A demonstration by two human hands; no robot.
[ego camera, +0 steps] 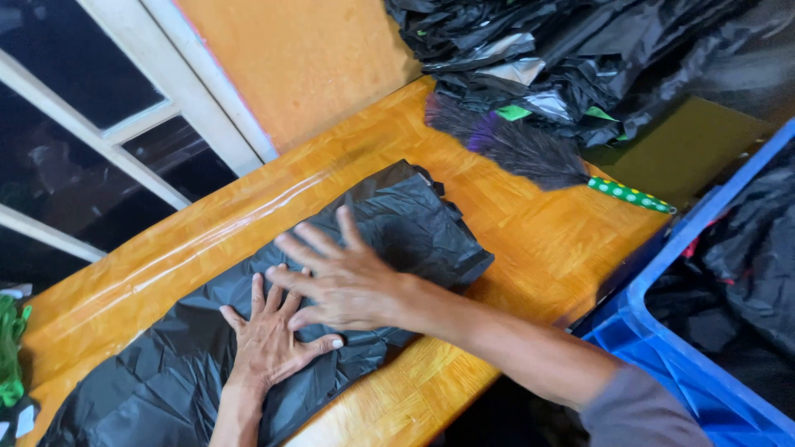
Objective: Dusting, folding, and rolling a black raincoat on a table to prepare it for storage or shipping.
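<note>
while both hands press down flat, the black plastic bag (364, 248) lies spread out right under them on the orange wooden desk (530, 240). left hand (269, 335) has fingers splayed wide, palm on the crinkled plastic, gripping nothing. right hand (344, 277) is just above it, also open and flat, its fingers partly overlapping the left one's fingertips. well beyond the hands there's a dark feather duster (522, 149) with a green dotted handle, and a heap of black bags (563, 58) behind it. off to the right sits a blue crate (662, 339).
</note>
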